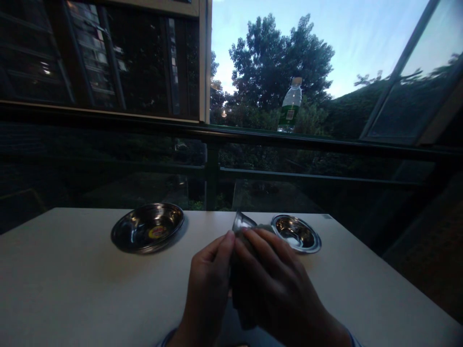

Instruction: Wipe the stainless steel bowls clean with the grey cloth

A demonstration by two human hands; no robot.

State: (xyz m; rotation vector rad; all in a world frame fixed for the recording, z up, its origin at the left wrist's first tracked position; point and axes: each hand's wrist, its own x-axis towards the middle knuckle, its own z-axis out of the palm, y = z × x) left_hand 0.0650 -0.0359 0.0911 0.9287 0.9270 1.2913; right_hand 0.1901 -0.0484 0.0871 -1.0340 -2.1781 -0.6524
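Observation:
My left hand (207, 284) and my right hand (277, 284) are closed together over a small steel cup (243, 222) and a dark cloth (239, 294) near the table's front middle. Only the cup's shiny rim pokes out beyond my fingertips. The cloth hangs between my palms. A larger steel bowl (147, 227) with a yellow and red sticker inside sits to the left of my hands. A smaller steel bowl (296, 233) sits just right of the cup.
The white table (65, 284) stands against a dark railing (325, 144) with glass behind it. A clear plastic water bottle (290, 106) with a green label stands on the rail. Trees and buildings show outside in dim light.

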